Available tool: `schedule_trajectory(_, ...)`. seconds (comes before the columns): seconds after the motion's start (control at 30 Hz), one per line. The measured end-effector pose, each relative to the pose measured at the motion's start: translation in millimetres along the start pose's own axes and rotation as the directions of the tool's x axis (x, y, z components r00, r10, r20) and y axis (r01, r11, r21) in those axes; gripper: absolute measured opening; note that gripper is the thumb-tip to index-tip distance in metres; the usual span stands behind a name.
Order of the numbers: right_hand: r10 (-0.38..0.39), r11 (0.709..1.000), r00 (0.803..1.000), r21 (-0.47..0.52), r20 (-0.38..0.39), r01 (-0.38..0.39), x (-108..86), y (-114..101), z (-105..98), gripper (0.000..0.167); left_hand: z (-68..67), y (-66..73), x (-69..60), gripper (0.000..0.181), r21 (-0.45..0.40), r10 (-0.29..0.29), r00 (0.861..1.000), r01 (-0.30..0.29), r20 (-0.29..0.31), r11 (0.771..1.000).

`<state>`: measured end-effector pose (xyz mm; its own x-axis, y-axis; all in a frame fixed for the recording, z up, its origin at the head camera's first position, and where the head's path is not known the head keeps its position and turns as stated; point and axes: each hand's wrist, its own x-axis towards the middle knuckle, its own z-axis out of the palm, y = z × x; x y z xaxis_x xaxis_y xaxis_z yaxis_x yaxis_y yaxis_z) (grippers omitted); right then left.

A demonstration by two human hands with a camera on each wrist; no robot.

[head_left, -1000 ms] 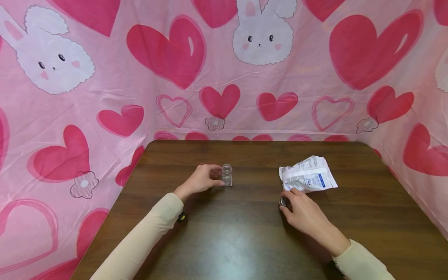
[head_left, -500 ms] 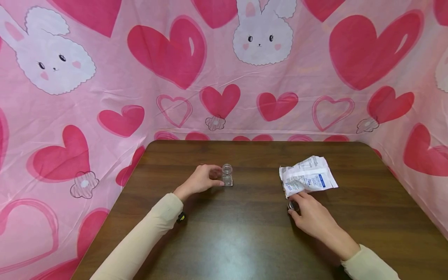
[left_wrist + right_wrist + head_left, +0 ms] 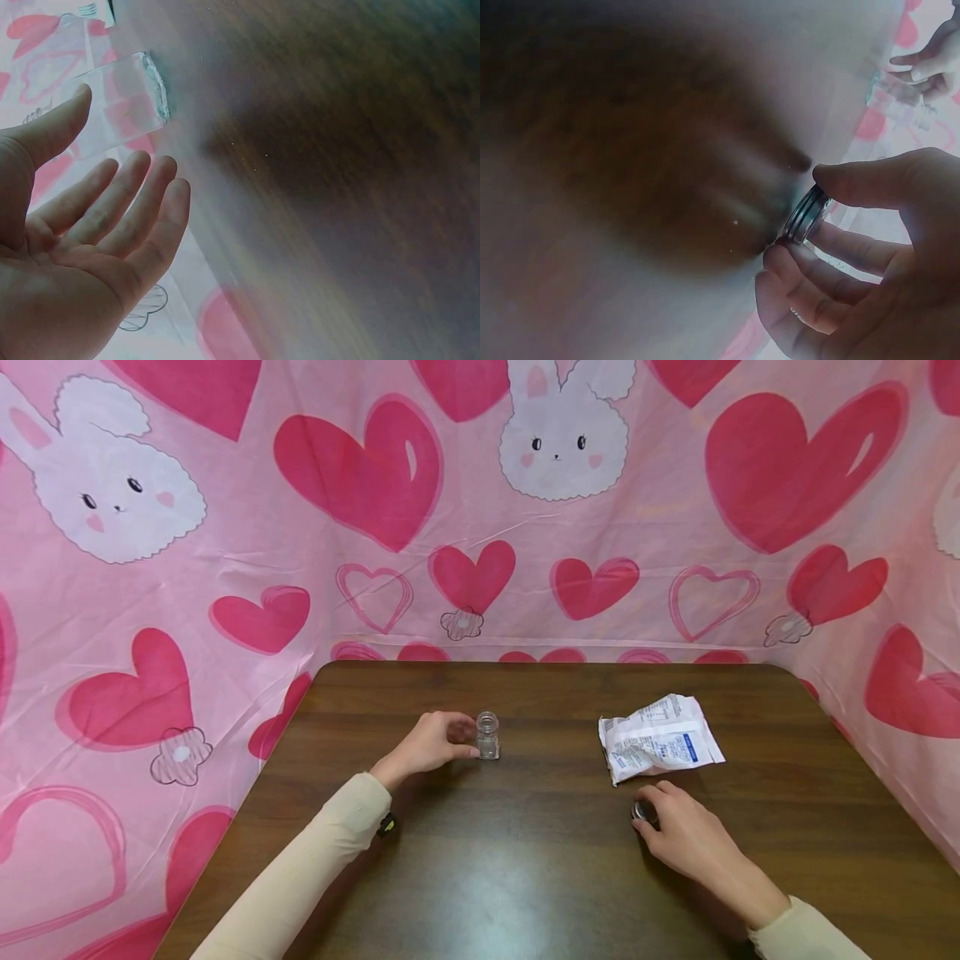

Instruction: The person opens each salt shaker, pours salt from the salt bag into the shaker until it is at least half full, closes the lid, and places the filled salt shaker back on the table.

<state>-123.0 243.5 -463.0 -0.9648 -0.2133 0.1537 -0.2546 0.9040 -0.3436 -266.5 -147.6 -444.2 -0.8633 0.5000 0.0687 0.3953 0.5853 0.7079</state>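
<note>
A small clear glass jar point(image 3: 488, 743) stands upright and uncapped left of the table's middle. My left hand point(image 3: 431, 742) is beside it, the thumb close to its base; I cannot tell whether they touch. In the left wrist view the left fingers point(image 3: 154, 206) are loosely spread and grip nothing, with the jar point(image 3: 124, 109) beyond the thumb. My right hand point(image 3: 693, 835) pinches a round metal screw lid point(image 3: 642, 811) on edge between thumb and fingertips, at or just above the table. The right wrist view shows the ridged rim of this lid point(image 3: 806, 215).
A crumpled white packet with blue print point(image 3: 663, 739) lies just beyond my right hand. The brown wooden table point(image 3: 487, 860) meets a pink heart-and-rabbit cloth point(image 3: 450, 510) at its back and sides.
My right hand has moved right and nearer to me with the lid, away from the packet, whose near-left corner now shows fully. The left hand and jar have stayed put.
</note>
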Motion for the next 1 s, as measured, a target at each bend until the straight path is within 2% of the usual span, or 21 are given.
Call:
schedule_trajectory(0.37, 0.003, 1.000, 1.000, -0.022, -0.006, -0.004, -6.0, 5, -1, 0.030, -1.7, 0.8, -1.9, 0.041, 0.002, -0.031, 1.000, 0.031, 0.002, 1.000)
schedule_trajectory(0.67, 0.024, 0.999, 1.000, -0.027, -0.016, -0.024, -9.6, 8, -3, 0.030, -3.0, 0.3, -2.8, 0.038, 0.012, -0.019, 1.000, 0.019, 0.003, 1.000)
schedule_trajectory(1.0, 0.050, 0.998, 0.999, -0.030, 0.006, -0.050, -11.2, 9, -5, 0.032, -8.1, 1.5, -4.6, 0.038, -0.001, -0.033, 0.999, 0.033, 0.000, 0.999)
